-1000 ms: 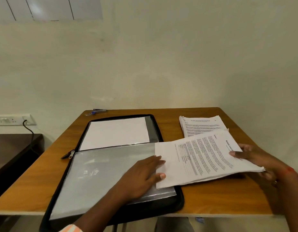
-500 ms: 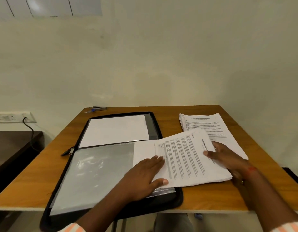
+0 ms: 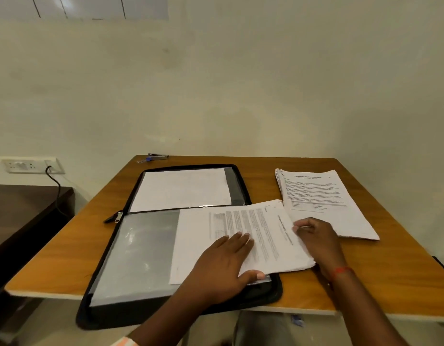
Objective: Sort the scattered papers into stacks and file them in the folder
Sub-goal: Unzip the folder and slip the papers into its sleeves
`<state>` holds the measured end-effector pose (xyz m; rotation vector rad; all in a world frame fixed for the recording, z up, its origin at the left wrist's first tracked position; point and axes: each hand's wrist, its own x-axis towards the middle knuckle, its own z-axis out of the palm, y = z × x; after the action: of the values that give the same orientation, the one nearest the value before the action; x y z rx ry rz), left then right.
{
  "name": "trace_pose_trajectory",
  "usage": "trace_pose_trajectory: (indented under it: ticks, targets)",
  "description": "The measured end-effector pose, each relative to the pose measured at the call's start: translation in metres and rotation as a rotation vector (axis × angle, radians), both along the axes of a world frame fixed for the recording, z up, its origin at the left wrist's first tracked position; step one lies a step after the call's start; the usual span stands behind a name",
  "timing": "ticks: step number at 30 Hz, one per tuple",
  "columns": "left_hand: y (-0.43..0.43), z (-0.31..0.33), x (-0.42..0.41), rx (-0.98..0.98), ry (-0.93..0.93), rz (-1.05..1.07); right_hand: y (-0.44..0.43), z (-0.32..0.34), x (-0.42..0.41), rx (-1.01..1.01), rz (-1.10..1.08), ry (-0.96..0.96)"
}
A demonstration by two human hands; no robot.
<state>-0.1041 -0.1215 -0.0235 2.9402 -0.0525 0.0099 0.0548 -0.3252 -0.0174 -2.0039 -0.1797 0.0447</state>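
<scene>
Head view, looking down on a wooden table against a pale wall. Spread open across its left and middle: a black zip folder, near edge jutting past the table's front, zipper pull lying at the left end of the hinge. In the far half, a blank white sheet; over the near half, a clear plastic sleeve, glinting.

Across the right part of that near half, askew, a sheaf of printed papers, text running sideways, right end reaching beyond the folder's rim onto bare wood, far corner just meeting a second stack of printed papers. That stack flat on the table to the right of the folder, edges slightly ragged.

Left hand down flat on the sheaf's near left part: fingers straight and together, palm pressing, thumb stretched along the sheaf's near edge, nothing clasped. Right hand at the sheaf's right edge, gripping it: thumb tip on top of the page, remaining fingers apparently curled beneath, though hidden by paper and knuckles. Red thread round that wrist.

At the table's far left corner, a small blue-and-metal tool, well apart from the papers. On the wall at left, a white socket plate with a black cable hanging down behind a dark brown side surface.
</scene>
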Motion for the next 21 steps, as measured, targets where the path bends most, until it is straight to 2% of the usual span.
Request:
trace_pose_trajectory:
  ticks: [4, 8, 15, 18, 21]
  targets:
    - [-0.002, 0.004, -0.004, 0.020, -0.061, 0.009, 0.052, -0.004, -0.028, -0.002, 0.141, 0.000]
    - [-0.002, 0.005, -0.007, 0.033, -0.161, 0.001, 0.063, -0.010, -0.034, -0.042, 0.193, -0.034]
    - [-0.006, 0.006, -0.010, 0.021, -0.312, -0.013, 0.090, 0.002, -0.035, -0.061, 0.270, 0.171]
    - [-0.006, 0.003, -0.012, 0.008, -0.370, -0.019, 0.116, 0.000, -0.032, -0.172, 0.230, 0.218]
    - [-0.007, 0.004, -0.013, -0.031, -0.405, -0.028, 0.126, 0.002, -0.031, -0.366, 0.161, 0.212]
